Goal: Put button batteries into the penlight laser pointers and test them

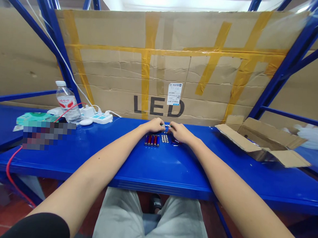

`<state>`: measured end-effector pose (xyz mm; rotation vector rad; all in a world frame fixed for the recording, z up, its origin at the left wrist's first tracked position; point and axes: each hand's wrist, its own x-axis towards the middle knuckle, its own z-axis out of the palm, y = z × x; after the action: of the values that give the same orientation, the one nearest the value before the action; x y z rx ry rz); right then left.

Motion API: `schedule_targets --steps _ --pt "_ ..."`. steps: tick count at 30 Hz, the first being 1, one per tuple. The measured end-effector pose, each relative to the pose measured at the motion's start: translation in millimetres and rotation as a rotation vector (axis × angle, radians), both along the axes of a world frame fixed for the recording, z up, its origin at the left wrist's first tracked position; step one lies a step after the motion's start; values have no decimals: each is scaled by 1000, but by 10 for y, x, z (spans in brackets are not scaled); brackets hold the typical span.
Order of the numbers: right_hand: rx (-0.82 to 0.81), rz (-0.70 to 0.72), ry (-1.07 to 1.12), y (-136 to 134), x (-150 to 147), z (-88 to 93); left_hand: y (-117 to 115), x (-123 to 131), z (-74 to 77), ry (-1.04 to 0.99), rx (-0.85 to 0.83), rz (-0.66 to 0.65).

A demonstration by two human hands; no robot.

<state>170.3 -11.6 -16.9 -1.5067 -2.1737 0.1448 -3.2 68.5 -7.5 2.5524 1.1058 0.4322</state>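
Note:
My left hand is closed, its fingertips pinching a small silver metal piece. Close beside it, my right hand is also closed, with another small shiny piece at its fingertips. Both pieces are too small to name, and whether they touch is unclear. Below my left hand, several red and blue metal tubes, like small torch bodies, lie side by side in a row. Small round silver parts sit in neat rows between the hands. Some dark red and blue parts lie partly hidden under my right hand.
The blue table backs onto a tall cardboard sheet marked LED. At left are a water bottle, a white power strip, a green packet and a red cable. An open carton stands at right.

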Motion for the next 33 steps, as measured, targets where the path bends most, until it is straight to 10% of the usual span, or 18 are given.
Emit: schedule_targets --steps 33 --pt "-13 10 87 -88 -10 52 -53 -47 -28 -49 -107 -69"
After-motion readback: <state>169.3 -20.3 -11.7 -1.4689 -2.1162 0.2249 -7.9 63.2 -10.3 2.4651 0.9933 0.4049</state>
